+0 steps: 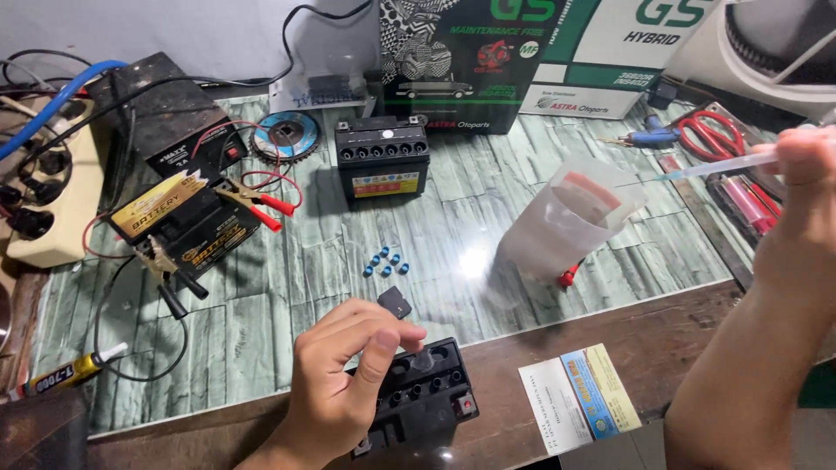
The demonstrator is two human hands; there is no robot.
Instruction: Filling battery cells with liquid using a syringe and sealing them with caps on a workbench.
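The left hand [335, 383] pinches a small clear cap [424, 358] just above the battery [422, 402], a dense, rigid block best gripped by its sides, while the right hand [797, 187] closes around a light, slippery syringe [718, 165].

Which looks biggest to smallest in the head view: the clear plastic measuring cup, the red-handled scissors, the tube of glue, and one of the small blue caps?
1. Clear plastic measuring cup
2. Red-handled scissors
3. Tube of glue, though it lies nearer the camera and is partly cut off, so 2 and 3 are unsure
4. Small blue cap
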